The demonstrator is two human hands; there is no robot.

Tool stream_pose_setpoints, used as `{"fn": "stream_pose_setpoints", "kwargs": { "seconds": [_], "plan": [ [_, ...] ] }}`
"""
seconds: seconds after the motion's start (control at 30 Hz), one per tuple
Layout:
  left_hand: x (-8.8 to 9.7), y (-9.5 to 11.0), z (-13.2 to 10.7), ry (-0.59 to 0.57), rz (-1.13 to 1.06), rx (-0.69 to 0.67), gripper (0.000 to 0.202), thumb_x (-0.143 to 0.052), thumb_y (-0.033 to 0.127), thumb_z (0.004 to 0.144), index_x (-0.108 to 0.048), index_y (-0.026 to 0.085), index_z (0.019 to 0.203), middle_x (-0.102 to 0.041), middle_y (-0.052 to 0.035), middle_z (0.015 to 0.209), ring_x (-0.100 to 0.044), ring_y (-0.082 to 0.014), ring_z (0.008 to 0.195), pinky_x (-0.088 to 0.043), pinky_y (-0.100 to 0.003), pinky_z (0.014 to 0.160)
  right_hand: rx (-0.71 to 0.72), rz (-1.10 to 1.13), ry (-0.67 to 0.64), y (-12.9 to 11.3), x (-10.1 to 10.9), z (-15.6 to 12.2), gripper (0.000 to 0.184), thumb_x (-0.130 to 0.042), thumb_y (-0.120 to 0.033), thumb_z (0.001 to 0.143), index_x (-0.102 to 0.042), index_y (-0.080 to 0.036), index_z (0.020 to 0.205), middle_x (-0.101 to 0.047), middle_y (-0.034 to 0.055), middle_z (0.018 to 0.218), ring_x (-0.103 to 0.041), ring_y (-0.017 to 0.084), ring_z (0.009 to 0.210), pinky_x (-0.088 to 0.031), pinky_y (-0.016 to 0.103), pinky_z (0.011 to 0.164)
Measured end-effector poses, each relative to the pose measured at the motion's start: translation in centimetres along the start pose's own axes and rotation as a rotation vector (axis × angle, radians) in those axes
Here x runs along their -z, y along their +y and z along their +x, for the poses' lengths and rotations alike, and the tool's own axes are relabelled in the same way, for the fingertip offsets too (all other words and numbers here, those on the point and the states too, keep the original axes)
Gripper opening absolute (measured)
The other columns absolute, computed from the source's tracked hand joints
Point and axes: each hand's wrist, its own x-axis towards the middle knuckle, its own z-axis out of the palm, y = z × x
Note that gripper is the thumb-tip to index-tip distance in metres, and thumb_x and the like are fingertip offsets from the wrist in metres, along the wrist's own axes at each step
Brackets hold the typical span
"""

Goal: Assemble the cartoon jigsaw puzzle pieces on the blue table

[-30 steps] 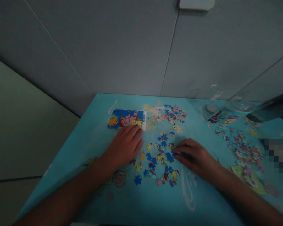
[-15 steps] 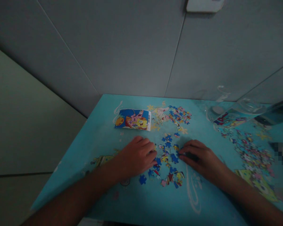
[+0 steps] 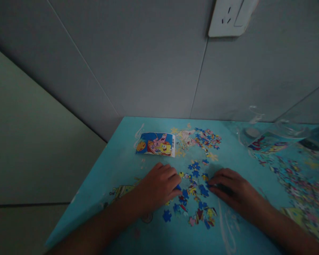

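Loose jigsaw puzzle pieces (image 3: pixel 192 190), mostly blue with yellow and red bits, lie scattered between my two hands on the light-blue table cover. My left hand (image 3: pixel 163 182) is closed at the left side of them, with a blue puzzle piece (image 3: pixel 178 187) showing at its fingertips. From the right, my right hand (image 3: pixel 230 184) reaches in with thumb and fingers pinched on the edge of a small dark-blue piece, mostly hidden by the fingertips. A larger blue piece (image 3: pixel 203 190) lies just beside those fingertips.
A cartoon picture card (image 3: pixel 156 143) lies behind my left hand. Farther back is a heap of small pieces (image 3: pixel 208 138). At right stand a clear plastic container (image 3: pixel 271 140) and a wide spread of pieces (image 3: pixel 295 180). A wall socket (image 3: pixel 228 17) is above the table (image 3: pixel 95 177).
The camera has tilted upward, so the table sits lower and more of the wall socket shows. A blue piece is now visible at my left fingertips. My right hand stays beside the pieces.
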Motion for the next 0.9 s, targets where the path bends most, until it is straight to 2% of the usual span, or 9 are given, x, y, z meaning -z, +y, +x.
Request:
{"fn": "stream_pose_setpoints", "kwargs": {
  "seconds": [0.1,0.2,0.37,0.43,0.53,0.63,0.73,0.83,0.9],
  "plan": [
    [-0.1,0.1,0.1,0.006,-0.004,0.003,0.024,-0.071,0.04,0.093,-0.059,0.019,0.095,-0.063,-0.0013,0.092,-0.057,-0.0199,0.088,-0.042,-0.036,0.082,0.01,-0.019,0.002,0.7,-0.4,-0.2,0.015,-0.06,-0.032,0.099,-0.072,-0.029,0.108,-0.068,0.0057,0.105,-0.067,0.023,0.096,-0.058,0.04,0.085],
    [-0.4,-0.3,0.2,0.059,0.005,0.04,0.012,-0.068,0.029,0.096,-0.06,0.02,0.095,-0.064,0.0,0.087,-0.059,-0.0191,0.085,-0.044,-0.036,0.079,0.021,-0.028,0.008,1.1,-0.8,-0.4,0.015,-0.06,-0.032,0.099,-0.071,-0.03,0.109,-0.068,0.006,0.105,-0.068,0.024,0.096,-0.06,0.041,0.084],
    [-1.1,-1.9,0.5,0.258,-0.071,0.223,0.003,-0.063,0.023,0.098,-0.063,0.02,0.098,-0.068,-0.002,0.091,-0.064,-0.0195,0.087,-0.052,-0.036,0.081,0.025,-0.041,0.024,1.2,-0.9,-0.4,0.015,-0.06,-0.031,0.098,-0.072,-0.03,0.108,-0.069,0.0067,0.106,-0.07,0.025,0.096,-0.062,0.042,0.084],
    [-1.4,-2.3,0.7,0.351,-0.146,0.311,0.009,-0.062,0.021,0.098,-0.063,0.02,0.107,-0.07,-0.0033,0.1,-0.066,-0.0194,0.093,-0.054,-0.037,0.086,0.019,-0.044,0.026,1.2,-0.8,-0.4,0.015,-0.06,-0.031,0.098,-0.072,-0.031,0.108,-0.069,0.0065,0.106,-0.07,0.025,0.097,-0.063,0.042,0.085],
    [-1.9,-2.4,1.1,0.421,-0.199,0.388,0.026,-0.062,0.02,0.098,-0.059,0.022,0.124,-0.071,-0.0044,0.11,-0.067,-0.0197,0.1,-0.055,-0.038,0.091,0.01,-0.038,0.007,1.0,-0.7,-0.3,0.015,-0.061,-0.032,0.098,-0.071,-0.031,0.109,-0.069,0.0063,0.107,-0.07,0.025,0.097,-0.063,0.042,0.086],
    [-2.1,-2.1,1.3,0.403,-0.193,0.38,0.02,-0.061,0.019,0.098,-0.06,0.021,0.118,-0.071,-0.0043,0.109,-0.067,-0.0207,0.101,-0.054,-0.04,0.092,0.011,-0.026,0.003,0.8,-0.5,-0.2,0.015,-0.06,-0.032,0.098,-0.072,-0.03,0.107,-0.069,0.0062,0.104,-0.07,0.024,0.095,-0.063,0.042,0.085],
    [-1.8,-1.9,1.4,0.32,-0.157,0.34,0.02,-0.063,0.018,0.096,-0.06,0.021,0.116,-0.071,-0.0045,0.107,-0.066,-0.0217,0.098,-0.054,-0.041,0.089,0.009,-0.024,0.006,0.6,-0.4,-0.1,0.015,-0.059,-0.033,0.099,-0.072,-0.031,0.107,-0.068,0.0061,0.103,-0.069,0.024,0.095,-0.062,0.041,0.084],
    [-1.3,-1.8,1.2,0.267,-0.075,0.307,0.023,-0.064,0.019,0.096,-0.059,0.02,0.118,-0.07,-0.0055,0.107,-0.066,-0.0226,0.098,-0.053,-0.042,0.088,0.004,-0.029,0.009,0.4,-0.2,0.0,0.015,-0.059,-0.031,0.099,-0.071,-0.03,0.107,-0.068,0.0063,0.105,-0.069,0.023,0.096,-0.061,0.041,0.085],
    [-0.8,-1.9,1.0,0.268,0.002,0.275,0.017,-0.064,0.02,0.096,-0.061,0.019,0.113,-0.069,-0.0058,0.107,-0.064,-0.0233,0.1,-0.052,-0.043,0.089,0.012,-0.034,0.002,0.2,-0.1,0.0,0.015,-0.058,-0.03,0.1,-0.071,-0.029,0.107,-0.068,0.0063,0.104,-0.069,0.023,0.096,-0.061,0.042,0.085]
  ]
}}
